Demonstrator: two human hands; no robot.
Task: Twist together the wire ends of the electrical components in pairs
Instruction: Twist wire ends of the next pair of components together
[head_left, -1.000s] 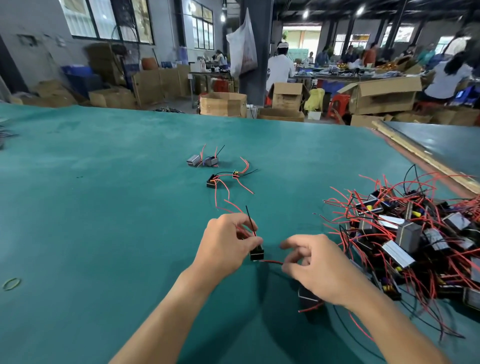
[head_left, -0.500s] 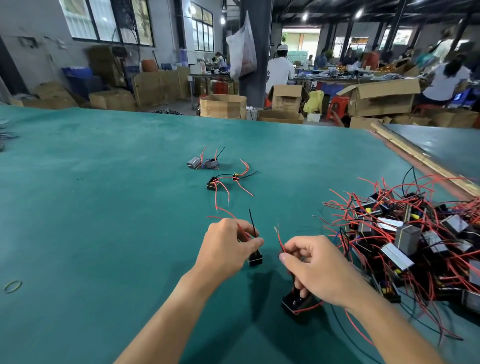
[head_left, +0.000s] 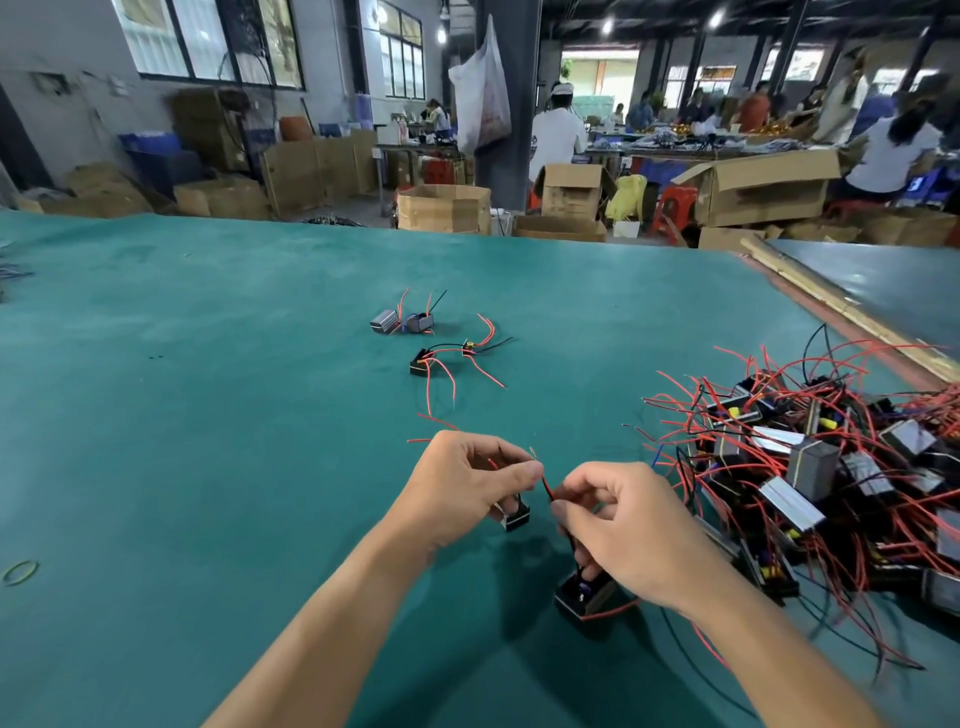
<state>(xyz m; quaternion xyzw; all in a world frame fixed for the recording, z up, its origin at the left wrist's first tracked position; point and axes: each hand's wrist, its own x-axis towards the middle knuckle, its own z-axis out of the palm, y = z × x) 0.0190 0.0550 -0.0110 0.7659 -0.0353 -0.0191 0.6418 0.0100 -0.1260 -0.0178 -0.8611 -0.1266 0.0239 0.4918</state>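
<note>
Two black components, their leads pinched between the hands

A small black component lay tilted just under the left hand's fingertips, and a larger black component sat on the tabletop below the right hand. A short red wire ran between the two pinches, with bare strands sticking up beside the left thumb. Beyond the hands lay a grey pair and a black pair. A tangled pile of red- and black-wired components lay right of the right hand.

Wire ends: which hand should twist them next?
Probably the left hand: its fingers pinch right at the bare wire ends, while the right hand holds the red wire lower down.
</note>
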